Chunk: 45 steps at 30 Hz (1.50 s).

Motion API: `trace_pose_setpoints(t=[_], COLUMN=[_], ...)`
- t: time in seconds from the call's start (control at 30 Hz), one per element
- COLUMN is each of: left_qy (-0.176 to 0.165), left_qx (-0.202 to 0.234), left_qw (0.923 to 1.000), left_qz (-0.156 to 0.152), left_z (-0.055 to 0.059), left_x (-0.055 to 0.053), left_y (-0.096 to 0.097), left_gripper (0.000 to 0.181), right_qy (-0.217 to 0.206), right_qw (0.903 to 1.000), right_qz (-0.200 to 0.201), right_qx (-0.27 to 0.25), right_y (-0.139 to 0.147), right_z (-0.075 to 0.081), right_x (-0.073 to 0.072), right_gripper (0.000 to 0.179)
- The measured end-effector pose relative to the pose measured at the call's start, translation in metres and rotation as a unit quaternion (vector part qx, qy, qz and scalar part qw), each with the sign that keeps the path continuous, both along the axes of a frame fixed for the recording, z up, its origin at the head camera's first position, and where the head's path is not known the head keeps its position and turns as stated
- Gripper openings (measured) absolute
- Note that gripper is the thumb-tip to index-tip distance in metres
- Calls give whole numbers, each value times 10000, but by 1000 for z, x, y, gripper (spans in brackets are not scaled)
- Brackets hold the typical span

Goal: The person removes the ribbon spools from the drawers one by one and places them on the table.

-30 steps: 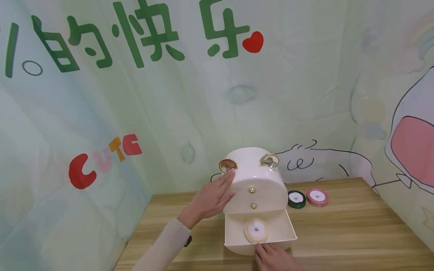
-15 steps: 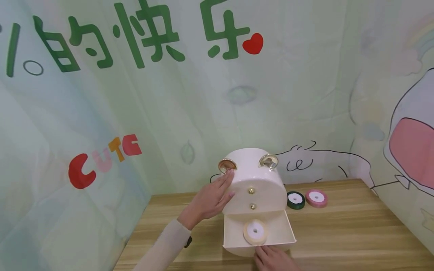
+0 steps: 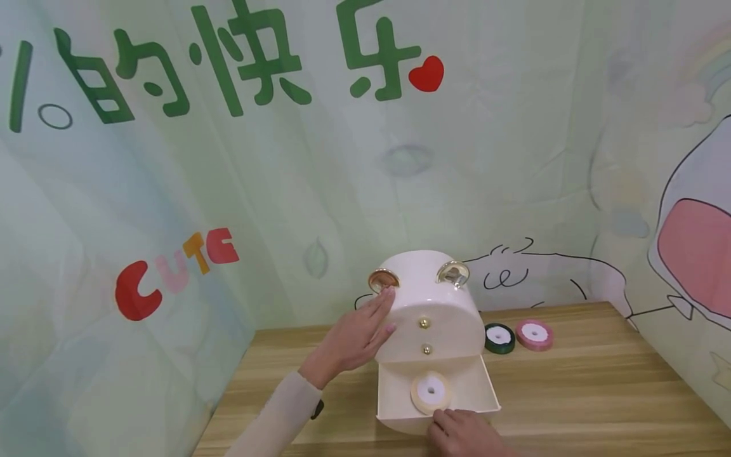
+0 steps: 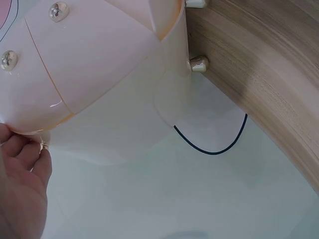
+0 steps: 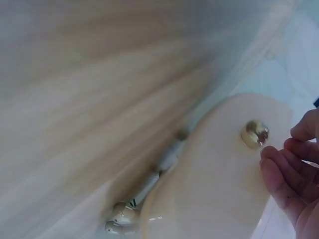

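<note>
A cream drawer box (image 3: 422,276) with a rounded top and gold ears stands on the table. Its bottom drawer (image 3: 391,387) is pulled out, and a roll of cream ribbon (image 3: 431,392) lies inside. My left hand (image 3: 354,336) rests against the box's upper left side, fingers extended just below the left ear (image 3: 384,278). At the drawer's front edge is my right hand (image 3: 465,435), its fingers loosely bent. In the right wrist view, those fingertips are beside the drawer's gold knob (image 5: 255,133), apart from it.
To the right of the box, rolls of dark green ribbon (image 3: 499,338) and pink ribbon (image 3: 535,334) lie on the wooden table (image 3: 594,381). A printed cloth backdrop (image 3: 342,190) hangs behind and along both sides. Gold feet (image 4: 199,63) support the box.
My right hand has risen slightly, so its fingertips now overlap the drawer's front rim. The left hand, drawer and ribbon rolls have stayed in place.
</note>
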<state>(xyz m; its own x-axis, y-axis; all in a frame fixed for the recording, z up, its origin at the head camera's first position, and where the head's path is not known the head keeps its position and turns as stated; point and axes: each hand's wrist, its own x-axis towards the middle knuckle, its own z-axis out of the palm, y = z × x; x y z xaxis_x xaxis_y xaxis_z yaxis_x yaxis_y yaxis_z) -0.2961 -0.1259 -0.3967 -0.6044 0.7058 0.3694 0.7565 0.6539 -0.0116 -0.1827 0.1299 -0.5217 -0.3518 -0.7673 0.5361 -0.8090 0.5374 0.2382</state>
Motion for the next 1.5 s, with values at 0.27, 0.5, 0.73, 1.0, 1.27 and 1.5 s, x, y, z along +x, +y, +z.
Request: trace_pose_setpoints(t=[0.27,0.5,0.73,1.0,1.27,1.5], left_qy=[-21,34,27,-95,156,31], left_qx=[-11,-36,-64,21,68,47], left_qw=[10000,10000,10000,10000,9998,10000], left_qz=[6,-15,-34,-4,-75,-34], left_z=[2,0,-1,0,-1,1], left_x=[-1,-1,1,0,2,3], left_y=[0,-1,0,1,2,2], left_gripper=[65,64,65,65,63,65], right_qy=[992,584,-267,-753,-1881,-2418], right_qw=[9863,9880,9914,9884,9779,9659], right_qz=[60,-198,-649,-1035,-900,-805], right_qx=[-1321,-1415,-1103,-814,-123,455], right_y=[-3,7,13,14,15,10], right_z=[17,32,50,65,77,85], right_x=[-13,-22,-28,-35,-44,-55], right_gripper=[49,26,19,19,24,38])
